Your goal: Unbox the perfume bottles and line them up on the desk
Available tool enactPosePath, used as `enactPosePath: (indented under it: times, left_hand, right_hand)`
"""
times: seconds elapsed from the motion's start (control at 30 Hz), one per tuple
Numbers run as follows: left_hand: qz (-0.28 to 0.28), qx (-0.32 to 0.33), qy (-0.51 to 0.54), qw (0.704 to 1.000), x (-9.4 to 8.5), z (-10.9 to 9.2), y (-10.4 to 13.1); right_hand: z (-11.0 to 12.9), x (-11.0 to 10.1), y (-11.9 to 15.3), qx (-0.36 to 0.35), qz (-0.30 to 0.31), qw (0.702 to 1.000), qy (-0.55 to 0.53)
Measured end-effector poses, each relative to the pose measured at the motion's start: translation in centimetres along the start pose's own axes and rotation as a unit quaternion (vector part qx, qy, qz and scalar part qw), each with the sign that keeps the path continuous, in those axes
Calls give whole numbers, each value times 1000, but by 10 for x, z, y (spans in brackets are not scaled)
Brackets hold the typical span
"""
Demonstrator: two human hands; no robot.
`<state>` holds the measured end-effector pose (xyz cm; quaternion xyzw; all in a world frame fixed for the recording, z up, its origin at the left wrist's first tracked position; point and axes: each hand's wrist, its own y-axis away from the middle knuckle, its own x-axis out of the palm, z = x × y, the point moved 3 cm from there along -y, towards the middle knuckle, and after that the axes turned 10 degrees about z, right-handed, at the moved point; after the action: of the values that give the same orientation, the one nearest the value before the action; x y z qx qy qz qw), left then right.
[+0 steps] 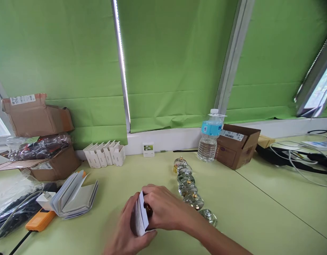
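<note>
My left hand (126, 228) is wrapped round a small white box (141, 214) with printed text on its side. The box is tilted, and its open end faces my right hand (163, 209). The fingers of that hand are closed at the opening on a small dark brown, glossy bottle (147, 209), which is partly inside the box. Most of the bottle is hidden by the fingers and the box wall. Right of my hands runs a row of clear glass pieces with gold-coloured fittings (187, 184); my right forearm passes in front of its near end.
Several white boxes (104, 155) stand upright at the back left, near a small white picture card (148, 149). Folded white cartons (75, 196) and an orange power strip (40, 220) lie left. A water bottle (208, 147) and an open cardboard box (235, 148) stand back right.
</note>
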<state>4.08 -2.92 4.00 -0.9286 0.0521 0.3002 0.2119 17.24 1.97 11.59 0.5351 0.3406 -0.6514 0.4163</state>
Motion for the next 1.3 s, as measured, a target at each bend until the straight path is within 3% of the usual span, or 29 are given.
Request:
enactPosePath:
  times: [0.1, 0.2, 0.57, 0.77, 0.9, 1.03, 1.17, 1.3]
  left_hand:
    - [33, -3, -16, 999, -6, -9, -1]
    - [30, -10, -78, 996, -10, -11, 1]
    - [36, -62, -177, 982, -23, 1, 0]
    - [3, -148, -251, 957, -37, 28, 2]
    - [-52, -90, -290, 951, -35, 34, 5]
    - [18, -20, -217, 976, -11, 20, 9]
    - [102, -58, -96, 988, 9, 7, 10]
    - [149, -92, -33, 984, 12, 1, 7]
  right_hand:
    - [-5, -10, 5, 19, -17, 999, -24]
    - [-8, -19, 10, 36, -36, 998, -35]
    - [-13, -51, 33, 91, -73, 990, -74]
    - [-19, -45, 32, 122, -45, 991, -4]
    - [-17, -30, 23, 108, -20, 993, 51]
    - [-9, -14, 15, 68, 10, 995, 70]
    - [3, -4, 12, 40, 41, 997, 58]
    - [11, -3, 11, 40, 53, 996, 59]
